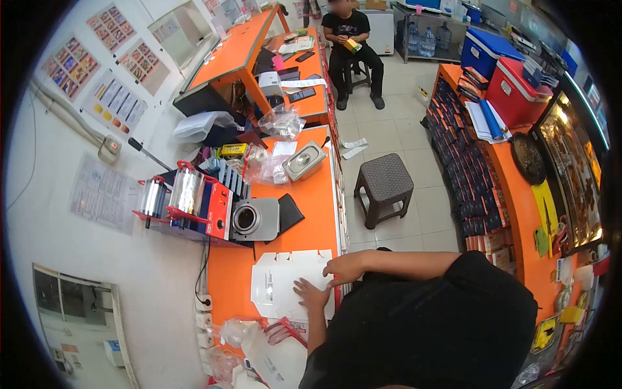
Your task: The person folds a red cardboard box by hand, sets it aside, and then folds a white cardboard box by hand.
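Note:
A flat, unfolded white cardboard box (275, 285) with dark printing lies on the orange counter in front of me. My left hand (313, 295) rests on its surface with the fingers spread. At the box's near edge, my right hand (343, 267) has its fingers bent around the cardboard; the fingertips are partly hidden. Beside the box's lower side are another white printed sheet (278, 360) and crumpled clear plastic bags (234, 332). A red cup sealing machine (217, 211) stands farther along the counter.
A metal lidded container (304, 161) and plastic bags sit up the counter. A dark plastic stool (385, 185) stands on the floor. Another person (350, 45) sits at the back, holding a small yellow box. Stacked dark boxes (470, 168) and coolers (518, 91) line the right.

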Tool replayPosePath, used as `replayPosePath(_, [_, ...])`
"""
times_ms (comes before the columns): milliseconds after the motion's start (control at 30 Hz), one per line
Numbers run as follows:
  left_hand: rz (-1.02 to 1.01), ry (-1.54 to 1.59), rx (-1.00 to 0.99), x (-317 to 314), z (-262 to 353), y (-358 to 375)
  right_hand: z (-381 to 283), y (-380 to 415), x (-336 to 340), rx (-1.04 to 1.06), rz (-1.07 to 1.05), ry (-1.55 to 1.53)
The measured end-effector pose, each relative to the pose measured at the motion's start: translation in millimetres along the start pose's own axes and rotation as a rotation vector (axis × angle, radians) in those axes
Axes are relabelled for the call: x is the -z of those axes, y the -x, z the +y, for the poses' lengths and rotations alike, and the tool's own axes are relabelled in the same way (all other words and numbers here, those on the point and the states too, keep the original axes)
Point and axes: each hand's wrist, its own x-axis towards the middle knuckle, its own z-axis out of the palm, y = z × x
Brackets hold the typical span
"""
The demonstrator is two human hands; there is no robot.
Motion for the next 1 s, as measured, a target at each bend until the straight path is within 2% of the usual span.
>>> replayPosePath(67, [-0.3, -0.032, 0.128, -5.4, 12.0, -7.8, -6.6, 10.4, 7.1, -0.012, 0.02, 0.02])
replayPosePath(100, [-0.295, -0.03, 0.121, -29.6, -0.9, -16.5, -3.5, 13.3, 9.4, -0.015, 0.026, 0.025])
replayPosePath(167, [-0.163, -0.067, -0.17, -98.8, -46.8, -28.3, 1.7, 21.0, 6.0, -0.056, 0.058, -0.069])
replayPosePath(200, [-0.264, 0.024, -0.17, -77.4, -43.1, -21.4, 9.8, 21.1, 1.8, -0.089, 0.048, -0.07])
replayPosePath(233, [-0.269, 0.023, -0.168, -40.3, -24.3, -6.9, 15.6, 19.3, -2.6, -0.09, 0.044, -0.074])
replayPosePath(300, [-0.448, -0.086, -0.025, 24.9, 15.9, 14.6, 24.0, 17.1, -8.0, -0.125, -0.019, -0.002])
replayPosePath(400, [-0.458, -0.111, -0.027, 23.3, 17.4, 15.3, 10.9, 12.0, 0.0, -0.04, -0.026, -0.094])
replayPosePath(433, [-0.456, -0.11, -0.028, 4.4, 2.6, 8.5, 8.6, 8.4, 2.1, -0.04, -0.024, -0.092])
replayPosePath(500, [-0.264, -0.251, -0.392, -46.6, -45.5, -11.1, 4.4, 3.5, 2.0, 0.032, 0.042, -0.162])
replayPosePath(533, [-0.266, -0.252, -0.387, -34.4, -49.4, -15.6, 7.1, 1.4, 0.5, 0.035, 0.039, -0.164])
replayPosePath(600, [-0.406, 0.27, -0.114, 7.4, -46.0, -16.1, 14.9, -4.2, -2.1, 0.113, 0.009, -0.07])
replayPosePath(633, [-0.402, 0.27, -0.106, 11.4, -47.8, -8.6, 12.7, -3.5, -0.4, 0.12, 0.005, -0.069])
replayPosePath(700, [-0.157, 0.352, -0.197, 17.3, -50.3, 4.0, 8.3, -2.3, 4.9, -0.058, -0.23, -0.029])
replayPosePath(733, [-0.151, 0.351, -0.203, 21.6, -55.8, 5.8, 8.1, -4.5, 6.0, -0.058, -0.222, -0.025])
replayPosePath(800, [0.063, 0.469, -0.1, 32.7, -67.8, 7.6, 8.3, -7.0, 4.4, -0.085, -0.318, 0.052])
replayPosePath(833, [0.133, 0.461, -0.076, 57.7, -64.9, 12.2, 4.0, -3.7, 6.0, -0.096, -0.317, 0.049])
replayPosePath(867, [0.198, 0.456, -0.047, 89.8, -58.3, 21.3, -5.1, 1.9, 8.0, -0.146, -0.221, -0.053])
replayPosePath(900, [0.208, 0.758, -0.008, 112.7, -50.3, 30.9, -11.6, 5.0, 5.6, -0.199, -0.131, -0.156])
replayPosePath(933, [0.163, 0.773, -0.039, 140.0, -38.6, 39.6, -14.2, 3.0, -1.3, -0.216, -0.151, -0.162])
replayPosePath(967, [0.142, 0.788, -0.02, 152.3, -22.3, 45.5, -16.8, -0.5, -11.1, -0.127, 0.0, -0.503])
replayPosePath(1000, [0.214, 0.699, -0.19, 159.7, -6.8, 50.9, -19.6, -1.7, -22.4, -0.043, 0.157, -0.838])
